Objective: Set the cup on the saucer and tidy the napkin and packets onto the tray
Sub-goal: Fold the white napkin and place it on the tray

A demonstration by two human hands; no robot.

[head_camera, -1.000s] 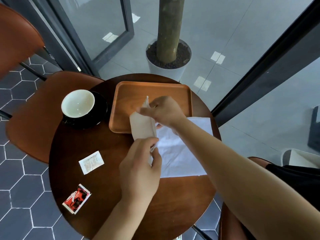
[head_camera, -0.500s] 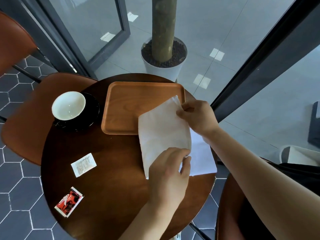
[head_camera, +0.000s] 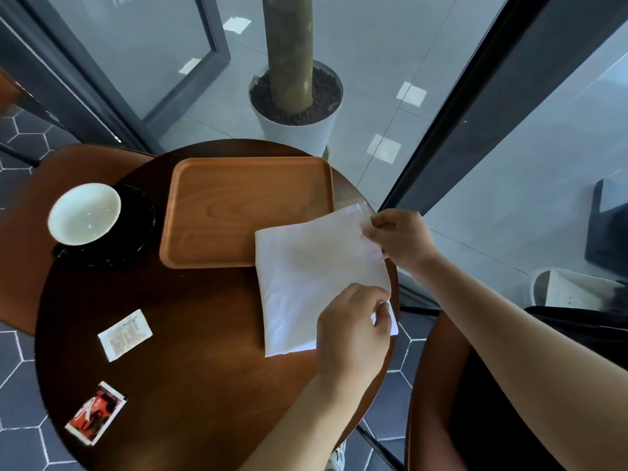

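Observation:
A white napkin (head_camera: 306, 273), folded over, lies on the right half of the round dark table (head_camera: 190, 334), its upper left part overlapping the wooden tray (head_camera: 238, 205). My right hand (head_camera: 401, 239) pinches the napkin's far right corner. My left hand (head_camera: 353, 331) pinches its near right edge. A white cup (head_camera: 85, 214) stands on a black saucer (head_camera: 136, 232) at the table's left. A white packet (head_camera: 124, 334) and a red packet (head_camera: 95, 413) lie on the table's near left.
A brown chair seat (head_camera: 20, 266) sits left of the table and another chair (head_camera: 428, 385) at the near right. A potted tree trunk in a white pot (head_camera: 295, 124) stands behind the table, next to glass panels with dark frames (head_camera: 475, 107).
The napkin's raised flap has been carried from left to right and laid over, so the napkin is folded. Both hands moved right with it.

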